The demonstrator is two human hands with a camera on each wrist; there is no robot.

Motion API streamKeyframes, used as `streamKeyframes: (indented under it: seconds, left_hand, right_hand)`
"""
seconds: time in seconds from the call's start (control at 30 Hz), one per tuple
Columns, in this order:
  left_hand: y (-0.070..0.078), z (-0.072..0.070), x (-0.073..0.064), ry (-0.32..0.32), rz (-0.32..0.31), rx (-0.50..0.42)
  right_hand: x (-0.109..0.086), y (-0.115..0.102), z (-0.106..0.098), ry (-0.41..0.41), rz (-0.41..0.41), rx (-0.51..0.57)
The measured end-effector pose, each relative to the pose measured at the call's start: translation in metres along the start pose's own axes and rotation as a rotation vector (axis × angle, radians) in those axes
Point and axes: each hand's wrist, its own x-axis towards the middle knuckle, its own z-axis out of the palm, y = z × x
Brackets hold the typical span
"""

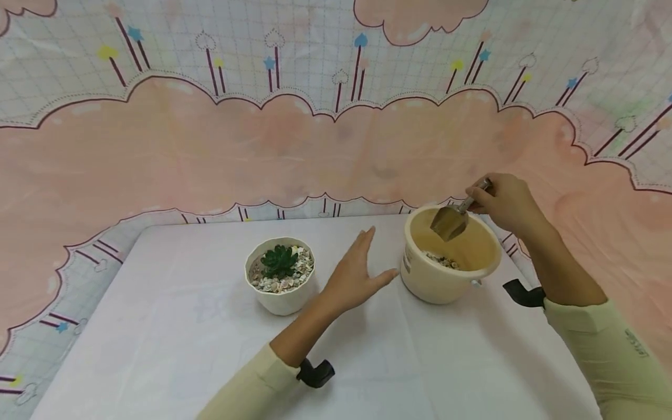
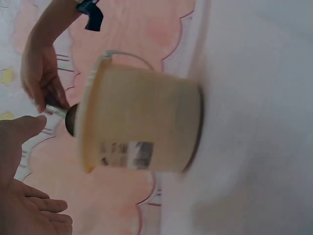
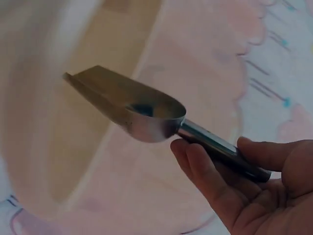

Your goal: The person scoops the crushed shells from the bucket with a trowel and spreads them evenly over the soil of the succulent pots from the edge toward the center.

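My right hand (image 1: 508, 204) pinches the handle of a metal scoop (image 1: 450, 222) over the mouth of a cream bucket (image 1: 438, 286). In the right wrist view the scoop (image 3: 142, 105) shows no load in its blade, and thumb and fingers grip its handle. Small pebbles (image 1: 441, 260) lie at the bottom of the bucket. My left hand (image 1: 353, 279) hangs with spread fingers between the bucket and a white pot (image 1: 280, 300), holding nothing. A green succulent (image 1: 279, 261) sits in the pot among pale pebbles.
A white cloth covers the table (image 1: 173, 326). Behind it hangs a pink and white patterned curtain (image 1: 294, 154). The bucket's thin wire handle (image 2: 129, 56) shows in the left wrist view. Black straps (image 1: 316, 373) are on both wrists.
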Motion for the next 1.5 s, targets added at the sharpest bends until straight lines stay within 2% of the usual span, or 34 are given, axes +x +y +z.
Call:
streamKeyframes:
  seconds: [0.13, 0.23, 0.4, 0.5, 0.73, 0.97, 1.2, 1.33, 1.5]
  left_hand:
    - [0.004, 0.028, 0.029, -0.057, -0.024, 0.012]
    - [0.007, 0.043, 0.044, -0.055, -0.018, 0.005]
    - [0.012, 0.057, 0.056, -0.020, 0.088, -0.055]
    - [0.015, 0.061, 0.058, -0.008, 0.139, -0.068]
    - [0.016, 0.064, 0.056, -0.022, 0.074, -0.076]
    - [0.016, 0.059, 0.056, -0.007, 0.069, -0.064]
    - [0.014, 0.060, 0.057, 0.014, 0.099, -0.052]
    - [0.013, 0.063, 0.056, 0.016, 0.094, -0.062]
    - [0.012, 0.063, 0.055, 0.011, 0.087, -0.068]
  right_hand:
    - [0.020, 0.020, 0.014, -0.090, -0.018, -0.028]
    - [0.031, 0.031, 0.023, -0.132, -0.065, -0.064]
    - [0.042, 0.039, 0.036, -0.241, -0.132, -0.086]
    - [0.045, 0.043, 0.041, -0.292, -0.152, -0.087]
    - [0.046, 0.053, 0.047, -0.335, -0.164, -0.069]
    - [0.053, 0.059, 0.039, -0.396, -0.154, -0.040]
    - [0.052, 0.068, 0.032, -0.404, -0.171, -0.063]
    - [0.050, 0.073, 0.032, -0.412, -0.168, -0.025]
    - [0.047, 0.076, 0.035, -0.379, -0.148, 0.054]
